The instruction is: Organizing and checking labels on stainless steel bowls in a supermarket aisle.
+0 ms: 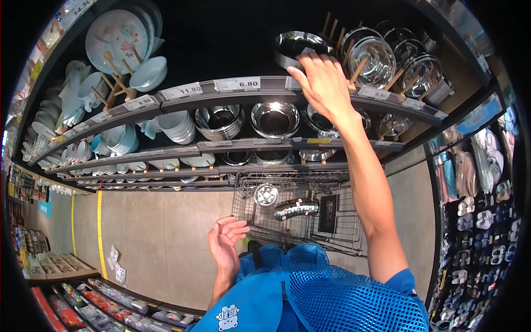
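Observation:
My right hand (325, 87) reaches up to the top shelf, over the near side of a shiny stainless-steel basin (286, 60). Its fingers overlap the basin's rim and the thumb lies in front of its wall; a firm grip cannot be made out. Lower down, my left hand (226, 240) hangs beside the cart, fingers loosely bent and holding nothing. Below the shelves stands a black wire shopping cart (244, 207). Inside it lie a row of nested steel bowls (296, 208) on its side and a round steel piece (266, 194).
Glass or metal lids (371, 62) stand between wooden pegs (357, 70) right of my hand. Plates (118, 41) and white bowls (149, 72) fill the left side. Steel basins (275, 120) sit one shelf down. Packets (113, 257) lie on the floor; slippers (466, 222) hang at right.

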Available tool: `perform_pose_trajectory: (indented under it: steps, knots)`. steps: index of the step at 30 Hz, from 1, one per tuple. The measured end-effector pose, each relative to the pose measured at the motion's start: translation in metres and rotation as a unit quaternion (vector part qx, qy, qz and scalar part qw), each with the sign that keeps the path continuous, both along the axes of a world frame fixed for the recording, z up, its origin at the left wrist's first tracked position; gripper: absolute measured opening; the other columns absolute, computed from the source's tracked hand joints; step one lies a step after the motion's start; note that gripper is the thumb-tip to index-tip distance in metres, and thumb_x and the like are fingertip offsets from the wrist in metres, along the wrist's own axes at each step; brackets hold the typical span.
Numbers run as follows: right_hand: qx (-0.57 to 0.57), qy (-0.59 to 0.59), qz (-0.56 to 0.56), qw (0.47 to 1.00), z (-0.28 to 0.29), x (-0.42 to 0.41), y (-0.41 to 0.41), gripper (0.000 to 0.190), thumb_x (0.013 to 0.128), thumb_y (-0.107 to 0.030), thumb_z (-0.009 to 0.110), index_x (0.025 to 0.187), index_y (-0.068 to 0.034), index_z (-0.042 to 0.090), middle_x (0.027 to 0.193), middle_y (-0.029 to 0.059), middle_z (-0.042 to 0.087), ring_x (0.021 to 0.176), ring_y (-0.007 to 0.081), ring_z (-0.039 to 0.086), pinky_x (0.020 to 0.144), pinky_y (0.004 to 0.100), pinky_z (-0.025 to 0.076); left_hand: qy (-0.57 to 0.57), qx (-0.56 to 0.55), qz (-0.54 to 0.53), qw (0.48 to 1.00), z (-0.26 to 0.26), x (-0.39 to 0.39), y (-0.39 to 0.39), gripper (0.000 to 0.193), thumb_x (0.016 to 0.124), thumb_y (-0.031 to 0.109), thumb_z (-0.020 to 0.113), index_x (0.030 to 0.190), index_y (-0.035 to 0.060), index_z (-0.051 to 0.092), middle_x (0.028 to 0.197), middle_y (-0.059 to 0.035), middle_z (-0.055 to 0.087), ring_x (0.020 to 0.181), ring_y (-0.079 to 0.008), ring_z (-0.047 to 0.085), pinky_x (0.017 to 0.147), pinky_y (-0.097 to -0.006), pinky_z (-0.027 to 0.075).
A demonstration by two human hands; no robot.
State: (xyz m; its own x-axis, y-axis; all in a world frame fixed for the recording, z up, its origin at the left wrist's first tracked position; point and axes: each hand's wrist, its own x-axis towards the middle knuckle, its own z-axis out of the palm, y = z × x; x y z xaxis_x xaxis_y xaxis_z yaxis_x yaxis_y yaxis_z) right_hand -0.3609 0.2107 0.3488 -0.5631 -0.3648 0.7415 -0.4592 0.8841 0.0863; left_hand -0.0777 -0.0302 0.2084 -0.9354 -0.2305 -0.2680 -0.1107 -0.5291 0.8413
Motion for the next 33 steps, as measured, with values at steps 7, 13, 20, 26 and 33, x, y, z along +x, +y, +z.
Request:
perform_pose_trajectory:
  steps: [7,13,20,26,33]
  knots:
    - [-0.010,0.049,0.023,0.998,-0.004,-0.006,0.001,0.034,0.095,-0.037,0.057,0.103,-0.005,0.063,0.096,0.0124,0.064,0.094,0.0299,0.061,0.085,0.0430,0.045,-0.064,-0.050,-0.011,0.997,-0.022,-0.004,0.009,0.052,0.103,0.041,0.032,0.110,-0.0037,0.058,0.096,-0.0189,0.070,0.082,-0.0241,0.070,0.073,-0.0296,0.053]
    - [-0.137,0.032,0.126,0.982,-0.043,0.067,0.003,0.040,0.089,-0.016,0.063,0.128,-0.007,0.057,0.137,0.0120,0.054,0.127,0.0305,0.051,0.110,0.0479,0.035,-0.143,-0.111,-0.076,0.981,-0.067,-0.003,0.007,0.054,0.104,0.042,0.030,0.112,-0.0012,0.061,0.097,-0.0148,0.071,0.085,-0.0210,0.070,0.075,-0.0298,0.052]
    - [-0.330,-0.504,-0.034,0.797,-0.275,0.249,0.062,0.041,0.082,-0.004,0.068,0.122,-0.001,0.058,0.116,0.0207,0.063,0.107,0.0365,0.063,0.092,0.0406,0.050,-0.146,-0.393,-0.139,0.897,-0.133,0.016,0.010,0.041,0.100,0.036,0.048,0.108,0.0015,0.068,0.101,-0.0133,0.072,0.085,-0.0283,0.070,0.078,-0.0346,0.053]
    - [-0.256,-0.667,-0.063,0.697,-0.345,0.336,0.098,0.030,0.084,-0.011,0.068,0.113,-0.003,0.066,0.109,0.0199,0.067,0.096,0.0329,0.068,0.086,0.0413,0.053,-0.094,-0.679,-0.393,0.613,-0.230,0.018,0.000,0.040,0.095,0.039,0.054,0.119,0.0108,0.067,0.133,-0.0145,0.058,0.126,-0.0339,0.048,0.107,-0.0418,0.038]
    - [-0.167,-0.677,-0.027,0.717,-0.328,0.305,0.128,0.030,0.087,-0.017,0.066,0.113,-0.004,0.068,0.109,0.0200,0.068,0.097,0.0356,0.068,0.087,0.0407,0.053,-0.133,-0.727,-0.454,0.497,-0.261,0.034,-0.001,0.055,0.093,0.046,0.055,0.139,0.0161,0.051,0.144,-0.0131,0.047,0.137,-0.0352,0.036,0.115,-0.0548,0.024]
